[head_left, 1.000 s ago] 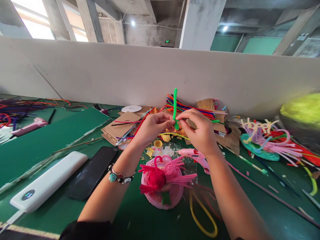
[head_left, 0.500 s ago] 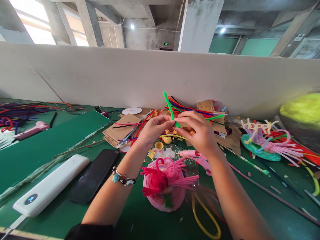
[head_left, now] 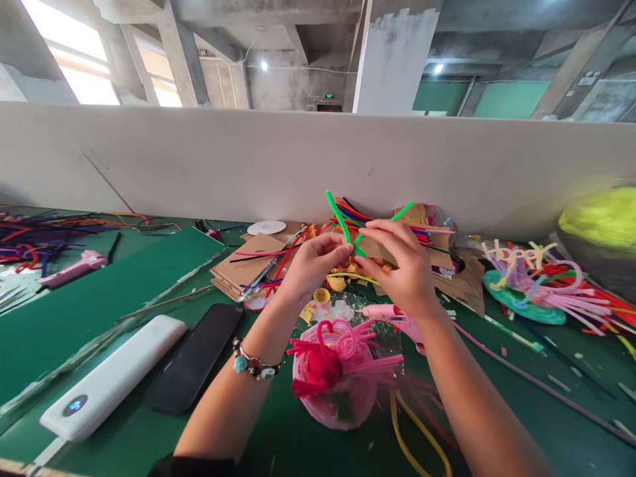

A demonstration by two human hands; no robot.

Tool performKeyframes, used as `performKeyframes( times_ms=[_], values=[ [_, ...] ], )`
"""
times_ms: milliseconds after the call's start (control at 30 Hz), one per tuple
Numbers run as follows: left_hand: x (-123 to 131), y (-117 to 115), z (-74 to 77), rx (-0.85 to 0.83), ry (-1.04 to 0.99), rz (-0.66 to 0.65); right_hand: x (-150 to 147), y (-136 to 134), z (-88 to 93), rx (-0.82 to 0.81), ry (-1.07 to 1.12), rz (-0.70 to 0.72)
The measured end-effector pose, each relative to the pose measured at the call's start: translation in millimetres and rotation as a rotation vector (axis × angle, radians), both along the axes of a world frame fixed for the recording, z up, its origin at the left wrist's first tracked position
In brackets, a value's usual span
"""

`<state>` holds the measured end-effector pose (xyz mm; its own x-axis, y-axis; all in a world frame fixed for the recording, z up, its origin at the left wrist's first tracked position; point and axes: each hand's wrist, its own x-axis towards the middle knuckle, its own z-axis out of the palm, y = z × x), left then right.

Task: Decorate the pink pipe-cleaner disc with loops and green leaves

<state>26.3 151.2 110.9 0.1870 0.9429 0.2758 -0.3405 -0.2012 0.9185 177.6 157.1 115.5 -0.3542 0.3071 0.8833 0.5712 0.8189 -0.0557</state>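
Observation:
A bright green pipe cleaner (head_left: 338,213) is bent in the middle, with both ends pointing up. My left hand (head_left: 320,260) pinches it near the bend, on the left. My right hand (head_left: 401,265) has thumb and fingertips around its right part, by the bend. Below the hands lies a round pink piece (head_left: 338,411) with a red ball and pink loops and strands on top. A pink glue gun (head_left: 397,319) rests beneath my right hand, partly hidden by the wrist.
Left are a white power bank (head_left: 116,374), a black phone (head_left: 199,358) and another pink glue gun (head_left: 74,269). Cardboard (head_left: 248,260) and pipe cleaners lie behind the hands. A turquoise-based craft piece (head_left: 527,305) stands right. A pale partition (head_left: 298,165) runs behind.
The green pipe cleaner's right end has swung from nearly level to pointing up and right, so the two ends form a V. My right hand's fingers have shifted with it. The view has moved slightly.

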Motion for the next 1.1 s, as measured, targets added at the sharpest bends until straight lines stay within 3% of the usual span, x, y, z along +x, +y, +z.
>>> performKeyframes(
  times_ms=[167, 400, 667, 933, 1100],
  values=[
    [-4.8, -0.7, 1.8, 0.012, -0.003, -0.067, -1.9, -1.0, -2.1, -0.037, 0.008, 0.006],
    [-2.1, 0.0, 1.6, -0.034, -0.024, -0.045, -5.4, -3.7, -4.4, -0.208, 0.09, 0.102],
    [-2.0, 2.6, -2.9, -0.011, -0.029, -0.002, -18.3, -6.7, -8.2, -0.725, 0.518, 0.285],
    [-1.8, 3.7, -5.8, 0.01, 0.025, 0.004, -24.9, -6.2, -9.4, -0.919, 0.74, 0.385],
    [-8.3, 5.0, -4.4, 0.107, 0.08, -0.077, -23.8, -7.8, -5.3, -1.068, 0.768, 0.483]
  ],
)
